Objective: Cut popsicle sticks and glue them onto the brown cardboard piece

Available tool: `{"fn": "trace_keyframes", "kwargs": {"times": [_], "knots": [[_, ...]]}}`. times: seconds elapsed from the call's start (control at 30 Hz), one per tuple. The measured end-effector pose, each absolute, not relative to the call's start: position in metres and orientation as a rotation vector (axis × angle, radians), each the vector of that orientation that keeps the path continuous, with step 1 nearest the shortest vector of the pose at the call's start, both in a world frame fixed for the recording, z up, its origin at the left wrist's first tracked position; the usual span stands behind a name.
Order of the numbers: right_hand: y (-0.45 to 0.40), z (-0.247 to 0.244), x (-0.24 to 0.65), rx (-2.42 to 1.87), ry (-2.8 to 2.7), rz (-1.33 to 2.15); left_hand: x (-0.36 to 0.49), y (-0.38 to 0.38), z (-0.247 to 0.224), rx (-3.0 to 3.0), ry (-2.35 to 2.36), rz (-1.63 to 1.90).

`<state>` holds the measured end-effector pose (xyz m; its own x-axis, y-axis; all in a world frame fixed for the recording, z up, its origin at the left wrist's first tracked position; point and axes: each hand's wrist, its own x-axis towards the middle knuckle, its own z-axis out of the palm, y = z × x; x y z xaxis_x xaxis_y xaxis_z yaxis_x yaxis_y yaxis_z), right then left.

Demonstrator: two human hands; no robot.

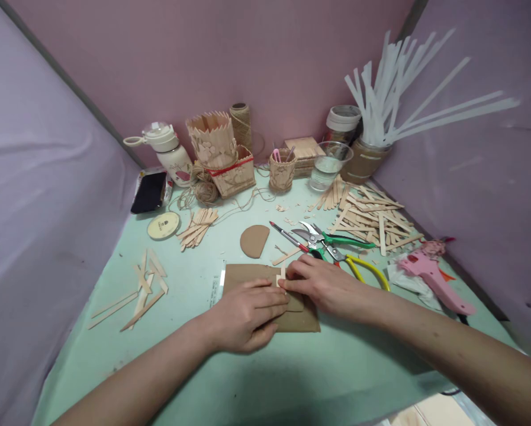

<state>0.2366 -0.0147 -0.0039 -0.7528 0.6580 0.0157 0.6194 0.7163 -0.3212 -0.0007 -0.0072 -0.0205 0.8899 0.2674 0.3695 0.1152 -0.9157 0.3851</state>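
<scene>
A brown cardboard sheet (298, 322) lies in front of me, with a smaller piece of cardboard on top of it. My left hand (247, 310) rests flat across the sheet, fingers stretched out to the right. Pinched in the fingers of my right hand (322, 284) is a short pale wooden stick (283, 273), standing near the smaller piece's upper edge; its lower part is hidden by my fingers. Just beyond the sheet lies a rounded cardboard piece (254, 241) with one straight edge.
Behind my right hand lie pruning shears (312, 236), yellow-handled pliers (358, 263) and a pen (287, 234). Craft sticks (367, 216) are heaped at the right, near a pink glue gun (436, 278). A water cup (327, 168) stands at the back. Loose sticks (143, 290) lie left.
</scene>
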Motion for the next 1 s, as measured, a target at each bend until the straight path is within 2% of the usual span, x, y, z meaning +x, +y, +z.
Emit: {"fn": "trace_keyframes", "kwargs": {"times": [0.43, 0.6, 0.67, 0.77, 1.0], "knots": [[-0.004, 0.003, 0.236, -0.991, -2.736, 0.510, 0.000, -0.007, -0.028, 2.738, 0.376, 0.627], [0.022, 0.011, 0.233, -1.602, -2.368, 0.224, 0.002, -0.009, -0.026, 2.741, 0.420, 0.698], [0.034, 0.008, 0.227, -1.799, -2.379, 0.081, 0.003, -0.009, -0.026, 2.731, 0.418, 0.720], [0.046, -0.001, 0.216, -1.899, -2.509, -0.010, 0.002, -0.008, -0.026, 2.719, 0.427, 0.719], [0.042, -0.001, 0.219, -1.948, -2.463, 0.045, 0.001, -0.007, -0.028, 2.661, 0.474, 0.605]]}}
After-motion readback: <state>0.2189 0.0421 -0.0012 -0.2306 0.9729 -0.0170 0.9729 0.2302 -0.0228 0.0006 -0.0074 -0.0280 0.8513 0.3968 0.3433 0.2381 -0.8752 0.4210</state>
